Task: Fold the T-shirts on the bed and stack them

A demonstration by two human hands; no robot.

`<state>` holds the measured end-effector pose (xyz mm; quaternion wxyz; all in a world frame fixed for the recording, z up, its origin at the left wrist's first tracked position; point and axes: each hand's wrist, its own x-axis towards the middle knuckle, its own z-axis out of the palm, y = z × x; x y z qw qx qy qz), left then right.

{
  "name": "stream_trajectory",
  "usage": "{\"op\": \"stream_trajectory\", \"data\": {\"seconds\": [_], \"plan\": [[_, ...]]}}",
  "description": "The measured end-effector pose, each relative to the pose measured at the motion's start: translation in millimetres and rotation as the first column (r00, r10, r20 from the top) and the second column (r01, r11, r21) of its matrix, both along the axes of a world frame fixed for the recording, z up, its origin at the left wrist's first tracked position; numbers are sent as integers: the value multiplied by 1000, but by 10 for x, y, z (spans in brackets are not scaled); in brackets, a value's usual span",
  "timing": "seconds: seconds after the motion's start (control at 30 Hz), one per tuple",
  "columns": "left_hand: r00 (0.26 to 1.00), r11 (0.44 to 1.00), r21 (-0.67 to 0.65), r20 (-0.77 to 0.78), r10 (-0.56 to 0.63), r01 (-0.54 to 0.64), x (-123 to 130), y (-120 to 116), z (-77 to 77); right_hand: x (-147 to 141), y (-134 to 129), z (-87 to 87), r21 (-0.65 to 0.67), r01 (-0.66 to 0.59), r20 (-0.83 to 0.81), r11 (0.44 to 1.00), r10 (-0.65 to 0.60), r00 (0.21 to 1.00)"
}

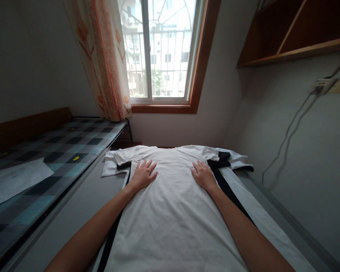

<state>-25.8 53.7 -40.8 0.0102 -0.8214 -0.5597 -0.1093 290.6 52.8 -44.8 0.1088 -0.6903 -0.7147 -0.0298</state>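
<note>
A white T-shirt point(172, 211) lies spread out with its collar end away from me. Black fabric and more white cloth show from beneath it along both sides and at the sleeves, so other garments seem to be layered under it. My left hand point(143, 174) rests flat on the shirt's left chest area, fingers spread. On the right chest area, near the right sleeve, my right hand point(203, 175) lies palm down with its fingers extended. Neither hand grips the fabric. Soft wrinkles run across the shirt between and below the hands.
The clothes lie on a grey tabletop point(82, 211). To the left stands a bed with a checked mattress point(73, 139) and a white paper point(19, 179) on it. Ahead are a curtain point(107, 60) and a window point(164, 56). A power cord point(285, 136) hangs on the right wall under a wooden shelf point(297, 53).
</note>
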Motion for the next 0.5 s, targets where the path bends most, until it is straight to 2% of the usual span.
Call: {"op": "stream_trajectory", "data": {"seconds": [0.3,0.5], "plan": [[997,992,106,50,62,-67,9,-110,62,13,-74,-7,129,-21,-65,991,30,997],[988,979,148,87,130,-142,-13,-205,86,50,-177,-5,158,-23,-97,987,38,995]]}}
